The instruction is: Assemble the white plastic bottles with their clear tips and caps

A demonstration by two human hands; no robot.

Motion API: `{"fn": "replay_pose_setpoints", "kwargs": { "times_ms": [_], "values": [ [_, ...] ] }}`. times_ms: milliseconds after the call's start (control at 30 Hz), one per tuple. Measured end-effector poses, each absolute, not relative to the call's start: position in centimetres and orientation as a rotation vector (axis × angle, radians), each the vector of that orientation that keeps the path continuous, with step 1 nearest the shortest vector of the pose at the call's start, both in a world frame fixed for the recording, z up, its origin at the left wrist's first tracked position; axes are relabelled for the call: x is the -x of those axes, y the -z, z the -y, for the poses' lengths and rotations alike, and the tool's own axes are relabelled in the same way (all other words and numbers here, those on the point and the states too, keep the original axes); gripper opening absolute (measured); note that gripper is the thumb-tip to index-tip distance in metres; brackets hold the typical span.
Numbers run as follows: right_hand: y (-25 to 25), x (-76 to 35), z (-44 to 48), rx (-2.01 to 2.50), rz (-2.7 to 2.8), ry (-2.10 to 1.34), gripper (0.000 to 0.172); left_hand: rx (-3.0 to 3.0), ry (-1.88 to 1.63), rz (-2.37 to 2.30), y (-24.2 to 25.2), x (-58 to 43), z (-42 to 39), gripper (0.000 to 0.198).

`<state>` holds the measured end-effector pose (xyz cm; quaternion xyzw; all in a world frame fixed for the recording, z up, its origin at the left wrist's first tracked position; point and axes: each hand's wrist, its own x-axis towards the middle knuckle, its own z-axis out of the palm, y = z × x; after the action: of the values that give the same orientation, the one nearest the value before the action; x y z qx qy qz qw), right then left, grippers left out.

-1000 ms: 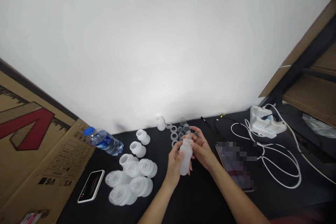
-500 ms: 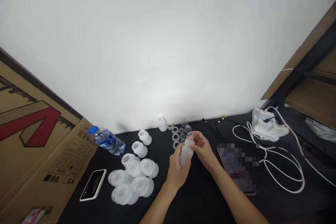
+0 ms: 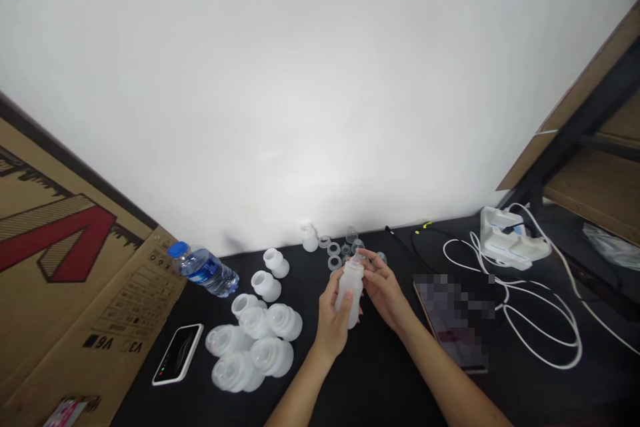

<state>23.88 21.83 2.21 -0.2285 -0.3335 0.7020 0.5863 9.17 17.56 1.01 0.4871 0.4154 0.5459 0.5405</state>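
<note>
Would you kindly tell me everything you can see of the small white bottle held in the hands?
The bottle is small, frosted white and translucent, plastic by its look, with a rounded body and a narrower neck. It is held roughly upright above the black table. The left hand wraps its body from the left and below; the right hand has fingertips at its neck. Whether it is capped or filled cannot be told.

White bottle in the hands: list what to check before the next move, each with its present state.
1. Left hand wrapped around the white bottle: ok.
2. Bottle upright, neck up: ok.
3. Right hand fingertips at the bottle's neck: ok.
4. Anything seated on the neck: cannot tell, too small.
5. Loose rings lying on the table just behind the bottle: ok.
</note>
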Motion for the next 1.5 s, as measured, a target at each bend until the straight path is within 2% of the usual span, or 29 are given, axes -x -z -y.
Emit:
{"fn": "replay_pose_setpoints", "kwargs": {
  "times_ms": [300, 367, 567, 667, 800, 933, 1067, 1233, 1500],
  "values": [
    [-2.5, -24.3, -21.9, 0.541, 0.806, -1.65, 0.056, -1.026, -1.22, -0.795, -1.9, -8.9, -18.1, 0.064],
    [-2.1, -24.3, -22.0, 0.54, 0.8, -1.616, 0.055, -1.008, -1.227, -0.804, -2.0, -9.1, -17.9, 0.068],
    [-2.4, -24.3, -21.9, 0.519, 0.759, -1.692, 0.068, -1.02, -1.244, -0.792, -2.1, -9.3, -17.6, 0.078],
    [-2.6, -24.3, -21.8, 0.535, 0.752, -1.71, 0.063, -1.023, -1.234, -0.78, -2.1, -9.2, -17.7, 0.081],
    [-2.3, -24.3, -21.6, 0.525, 0.767, -1.688, 0.068, -0.992, -1.204, -0.763, -2.1, -9.2, -17.6, 0.088],
    [-2.0, -24.3, -21.6, 0.532, 0.771, -1.769, 0.066, -1.009, -1.213, -0.75, -2.0, -9.4, -17.5, 0.084],
    [-1.6, -24.1, -21.9, 0.588, 0.797, -1.611, 0.061, -1.037, -1.213, -0.784, -1.6, -9.6, -17.5, 0.081],
    [-1.9, -24.0, -21.7, 0.551, 0.776, -1.703, 0.068, -0.971, -1.229, -0.767, -2.0, -9.6, -17.4, 0.089],
    [-2.5, -23.9, -21.5, 0.504, 0.735, -1.659, 0.057, -0.88, -1.264, -0.699, -2.2, -9.2, -17.7, 0.093]
  ]
}}
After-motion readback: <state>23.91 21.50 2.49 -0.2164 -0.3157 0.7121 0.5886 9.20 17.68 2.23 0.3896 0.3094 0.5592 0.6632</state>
